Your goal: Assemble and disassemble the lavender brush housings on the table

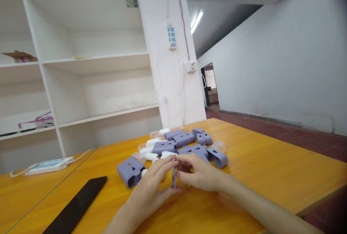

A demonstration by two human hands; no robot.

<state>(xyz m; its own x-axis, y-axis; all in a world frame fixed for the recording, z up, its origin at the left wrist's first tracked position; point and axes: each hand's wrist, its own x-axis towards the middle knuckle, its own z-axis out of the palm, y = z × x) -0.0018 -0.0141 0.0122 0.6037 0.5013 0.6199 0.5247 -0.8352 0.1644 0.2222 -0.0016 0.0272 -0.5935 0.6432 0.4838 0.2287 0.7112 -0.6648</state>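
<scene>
White shelving (81, 64) fills the wall behind, mostly bare, with a cardboard piece on one upper shelf and a pink object lower left. Below it runs the orange counter (271, 169), carrying a white power strip (48, 165) at the far left and a flat black slab (77, 205) nearer the person. Past the hands lies a heap of purple cases (187, 143) mixed with small white bottles (151, 142); one purple case (131, 170) lies apart, just left of the hands, its open end toward the camera and a white bottle tip beside it. The left hand (151, 187) and right hand (200, 174) meet at the counter's near middle, their fingers closed together on a thin purple strip (174, 176). The strip stands upright between the two hands, long axis vertical, lower end near the counter. Both hands grip it about equally, so neither is clearly nearer. What the right fingers hide behind the strip cannot be told.
</scene>
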